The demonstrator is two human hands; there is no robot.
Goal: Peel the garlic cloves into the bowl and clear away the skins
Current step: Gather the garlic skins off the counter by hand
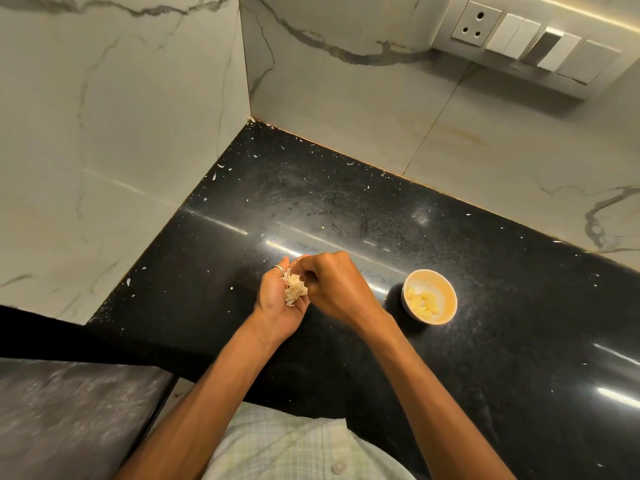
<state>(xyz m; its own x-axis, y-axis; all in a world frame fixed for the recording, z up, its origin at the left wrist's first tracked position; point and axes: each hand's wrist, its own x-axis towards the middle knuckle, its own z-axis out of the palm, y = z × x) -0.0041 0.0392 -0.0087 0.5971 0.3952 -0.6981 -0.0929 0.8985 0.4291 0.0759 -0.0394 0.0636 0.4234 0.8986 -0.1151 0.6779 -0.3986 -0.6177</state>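
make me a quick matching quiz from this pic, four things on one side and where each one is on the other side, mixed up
Things:
1 skin pile
2 cloves
3 bowl
4 socket

Places:
a on the wall
b in the bowl
c in the left hand
d on the counter

Pairs: 1-c, 2-b, 3-d, 4-a

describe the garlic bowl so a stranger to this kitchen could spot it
Find the black counter in the corner of the marble-patterned walls. Right of the right hand sits a small round bowl. It is the only dish there, pale inside, holding yellowish peeled cloves.
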